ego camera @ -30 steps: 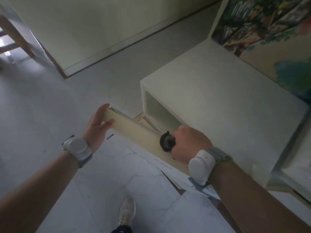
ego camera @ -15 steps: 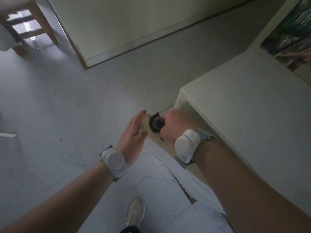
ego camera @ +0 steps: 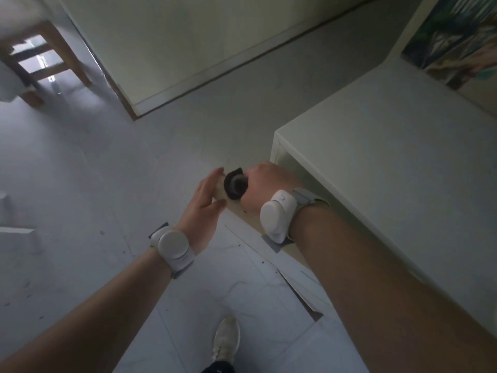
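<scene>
A cream cabinet [ego camera: 390,170] stands at the right, with a sliver of its front opening showing at its left corner. A pale door panel [ego camera: 247,219] with a black round knob [ego camera: 234,187] sits just in front of that opening. My right hand [ego camera: 266,187] grips the knob, its fingers curled round it and hidden behind it. My left hand [ego camera: 204,205] has straight fingers and touches the panel's free end, right next to the knob. Most of the panel is hidden under my right wrist and forearm.
A pale tiled floor lies below, with my white shoe [ego camera: 226,340] at the bottom. A wooden chair [ego camera: 45,57] stands at the far left. A wall corner with a brown edge [ego camera: 129,109] juts in. A colourful picture [ego camera: 457,41] leans behind the cabinet.
The panel has swung in toward the cabinet, and the opening shows far less. My left hand has come along the panel's edge close to the knob. My right hand still holds the knob.
</scene>
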Tool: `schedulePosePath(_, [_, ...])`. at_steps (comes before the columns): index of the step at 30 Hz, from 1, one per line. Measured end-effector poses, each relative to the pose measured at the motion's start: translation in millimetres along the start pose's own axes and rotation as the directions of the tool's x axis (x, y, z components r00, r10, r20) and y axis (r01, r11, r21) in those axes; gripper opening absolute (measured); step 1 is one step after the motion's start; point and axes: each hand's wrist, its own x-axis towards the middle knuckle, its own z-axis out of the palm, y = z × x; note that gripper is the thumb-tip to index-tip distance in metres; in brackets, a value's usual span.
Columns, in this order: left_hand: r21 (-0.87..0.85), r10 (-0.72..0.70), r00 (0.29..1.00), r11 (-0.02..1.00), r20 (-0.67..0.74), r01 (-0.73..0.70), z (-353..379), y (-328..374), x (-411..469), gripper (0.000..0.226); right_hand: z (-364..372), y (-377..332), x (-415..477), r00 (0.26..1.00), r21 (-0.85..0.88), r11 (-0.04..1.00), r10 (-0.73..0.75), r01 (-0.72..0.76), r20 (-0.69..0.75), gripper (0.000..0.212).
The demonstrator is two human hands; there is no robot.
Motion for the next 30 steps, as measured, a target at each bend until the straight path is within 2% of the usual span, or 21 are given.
schedulePosePath(3, [-0.066, -0.008, 1.0, 0.998, 0.028, 0.01, 5.0, 6.9, -5.4, 0.062, -4.8, 21.1, -26.5, 0.999, -0.037, 0.999, 0.011, -0.009, 0.051, 0.028])
schedulePosePath(11, [-0.15, -0.041, 0.998, 0.988, -0.043, 0.035, 14.7, 18.4, -9.9, 0.067, -17.4, 86.7, -100.8, 0.988, -0.036, 0.999, 0.041, -0.036, 0.15, 0.026])
schedulePosePath(18, [-0.19, -0.093, 0.992, 0.979, -0.088, 0.074, 18.8, 16.3, -11.3, 0.062, -11.3, 147.0, -173.2, 0.991, -0.06, 0.994, 0.101, -0.095, 0.09, 0.023])
schedulePosePath(26, [-0.184, -0.082, 0.987, 0.981, -0.141, 0.055, 28.3, 21.5, -11.2, 0.054, -11.6, 187.0, -230.1, 0.989, -0.13, 0.981, 0.146, -0.141, 0.031, 0.018])
schedulePosePath(30, [-0.206, -0.114, 0.986, 0.975, -0.125, 0.087, 28.5, 20.9, -8.1, 0.055, -8.8, 197.0, -247.0, 0.983, -0.075, 0.982, 0.17, -0.175, -0.064, 0.016])
